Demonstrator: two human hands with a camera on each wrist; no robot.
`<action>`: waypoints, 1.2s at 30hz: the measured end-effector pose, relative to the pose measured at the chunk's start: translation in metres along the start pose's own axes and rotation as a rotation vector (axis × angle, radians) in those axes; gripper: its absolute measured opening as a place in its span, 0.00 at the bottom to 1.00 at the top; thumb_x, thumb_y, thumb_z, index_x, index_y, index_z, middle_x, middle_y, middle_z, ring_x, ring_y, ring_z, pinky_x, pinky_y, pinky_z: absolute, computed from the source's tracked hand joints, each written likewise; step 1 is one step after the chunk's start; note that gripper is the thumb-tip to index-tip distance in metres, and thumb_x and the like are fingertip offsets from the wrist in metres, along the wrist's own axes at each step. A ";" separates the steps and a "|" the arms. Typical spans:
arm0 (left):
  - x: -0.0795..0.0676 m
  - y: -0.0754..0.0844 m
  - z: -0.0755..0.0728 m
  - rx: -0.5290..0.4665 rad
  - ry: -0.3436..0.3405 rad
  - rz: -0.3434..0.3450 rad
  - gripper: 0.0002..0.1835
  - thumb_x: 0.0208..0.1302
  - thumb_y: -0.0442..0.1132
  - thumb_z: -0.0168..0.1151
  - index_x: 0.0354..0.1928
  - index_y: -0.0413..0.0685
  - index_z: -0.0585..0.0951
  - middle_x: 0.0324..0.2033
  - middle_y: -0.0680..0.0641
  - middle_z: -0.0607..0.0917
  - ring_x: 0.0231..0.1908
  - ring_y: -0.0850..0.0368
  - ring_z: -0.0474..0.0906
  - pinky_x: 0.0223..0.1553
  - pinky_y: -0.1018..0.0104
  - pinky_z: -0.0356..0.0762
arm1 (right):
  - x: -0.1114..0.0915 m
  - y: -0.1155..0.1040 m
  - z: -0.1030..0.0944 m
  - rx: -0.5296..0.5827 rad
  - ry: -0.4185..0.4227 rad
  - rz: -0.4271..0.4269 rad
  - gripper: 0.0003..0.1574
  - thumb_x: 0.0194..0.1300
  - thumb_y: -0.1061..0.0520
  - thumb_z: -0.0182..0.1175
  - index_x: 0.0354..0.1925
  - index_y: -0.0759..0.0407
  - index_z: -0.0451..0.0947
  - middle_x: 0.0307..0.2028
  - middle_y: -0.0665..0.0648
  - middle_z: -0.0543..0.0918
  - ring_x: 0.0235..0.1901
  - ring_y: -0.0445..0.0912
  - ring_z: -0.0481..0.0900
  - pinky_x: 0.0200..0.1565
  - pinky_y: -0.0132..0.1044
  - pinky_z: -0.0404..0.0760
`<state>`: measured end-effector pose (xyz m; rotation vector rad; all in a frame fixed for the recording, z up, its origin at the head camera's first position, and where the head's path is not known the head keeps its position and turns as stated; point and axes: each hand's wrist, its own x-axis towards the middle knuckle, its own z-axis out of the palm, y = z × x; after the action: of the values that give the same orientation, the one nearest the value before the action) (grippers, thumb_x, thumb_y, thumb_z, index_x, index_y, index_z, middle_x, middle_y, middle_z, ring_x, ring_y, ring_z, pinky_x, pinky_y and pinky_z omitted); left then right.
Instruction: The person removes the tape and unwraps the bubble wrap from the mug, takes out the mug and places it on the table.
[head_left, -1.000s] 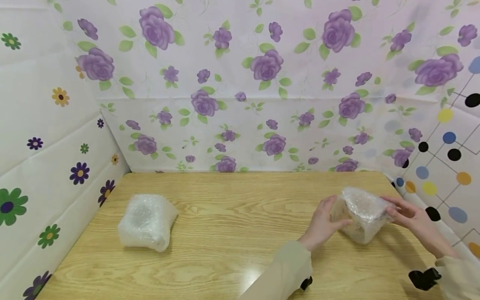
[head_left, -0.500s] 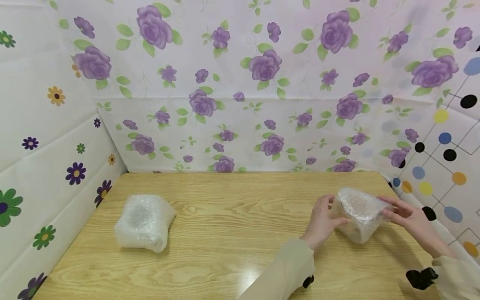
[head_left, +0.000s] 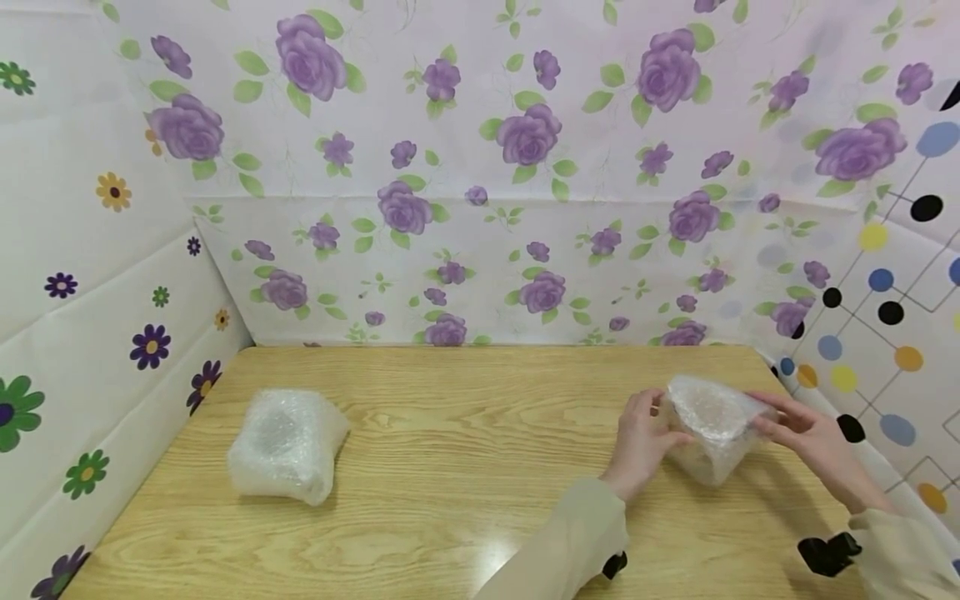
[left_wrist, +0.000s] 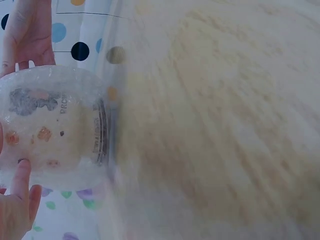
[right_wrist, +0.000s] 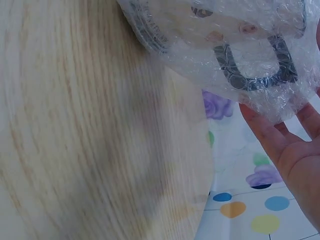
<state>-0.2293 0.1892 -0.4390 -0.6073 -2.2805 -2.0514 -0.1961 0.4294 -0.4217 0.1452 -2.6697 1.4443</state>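
A mug in bubble wrap (head_left: 708, 429) is held tilted at the right of the table in the head view. Its dark handle (right_wrist: 250, 82) shows through the wrap in the right wrist view, and the left wrist view reveals printed pictures and lettering. My left hand (head_left: 637, 446) grips the mug's left side, thumb in front and fingers behind. Opposite it, my right hand (head_left: 817, 446) pinches the wrap at the handle side. Parts of the fingers behind the mug are hidden.
Another bubble-wrapped bundle (head_left: 285, 446) sits at the left of the wooden table (head_left: 465, 433); its contents cannot be made out. Patterned sheets stand along the back and both sides, with the dotted sheet (head_left: 900, 358) close to my right hand.
The head view has shifted slightly. Both hands keep hold of the wrapped mug, which appears a little further left in the picture; the left bundle stays in place.
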 end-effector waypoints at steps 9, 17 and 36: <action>0.003 -0.003 -0.017 0.012 0.044 0.012 0.29 0.43 0.35 0.72 0.51 0.48 0.73 0.41 0.59 0.72 0.42 0.63 0.69 0.35 0.77 0.72 | 0.007 -0.010 0.012 -0.007 0.018 -0.048 0.29 0.65 0.54 0.55 0.63 0.56 0.65 0.49 0.47 0.73 0.42 0.37 0.73 0.37 0.30 0.75; 0.004 -0.002 -0.039 0.027 0.045 0.067 0.30 0.42 0.35 0.73 0.51 0.46 0.74 0.41 0.58 0.73 0.41 0.64 0.70 0.33 0.77 0.73 | 0.014 -0.023 0.025 -0.003 0.003 -0.085 0.29 0.65 0.55 0.55 0.62 0.58 0.64 0.49 0.48 0.74 0.41 0.39 0.74 0.37 0.30 0.75; -0.002 0.002 -0.094 0.065 0.051 0.106 0.30 0.41 0.36 0.73 0.51 0.44 0.75 0.42 0.55 0.75 0.42 0.57 0.72 0.37 0.73 0.74 | 0.025 -0.047 0.062 0.028 -0.043 -0.124 0.33 0.60 0.54 0.61 0.63 0.56 0.64 0.58 0.57 0.68 0.46 0.35 0.70 0.39 0.29 0.74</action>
<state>-0.2498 0.0985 -0.4247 -0.6489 -2.2256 -1.9159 -0.2175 0.3505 -0.4131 0.3411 -2.6229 1.4566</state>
